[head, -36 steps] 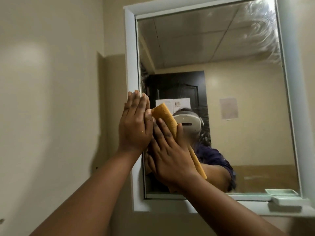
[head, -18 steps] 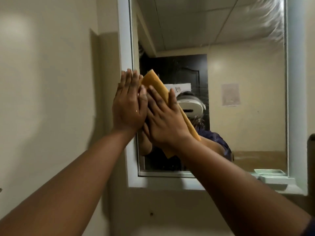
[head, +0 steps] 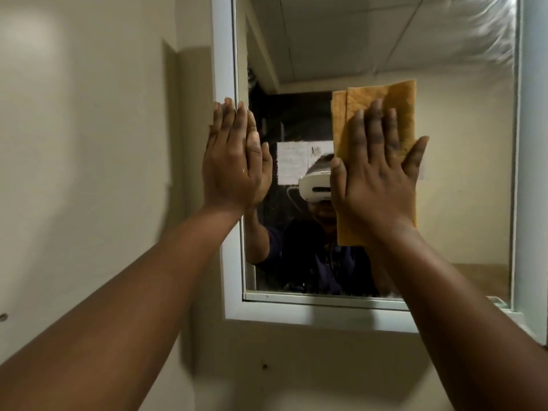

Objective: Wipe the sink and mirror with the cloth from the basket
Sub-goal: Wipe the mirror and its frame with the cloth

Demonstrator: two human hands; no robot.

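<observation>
My right hand (head: pixel 375 176) presses the folded orange cloth (head: pixel 382 114) flat on the white-framed wall mirror (head: pixel 462 143), fingers straight and spread, nothing curled. Cloth looks thin, soft and light, likely to bunch or slide, so palm on its middle works best. Left hand (head: pixel 234 161) flat on the frame edge, well left of it. Half a second ago both hands were touching; cloth has swept right.

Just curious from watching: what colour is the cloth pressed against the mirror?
The cloth is orange-yellow, plain and folded; it shows best in the head view.
</observation>
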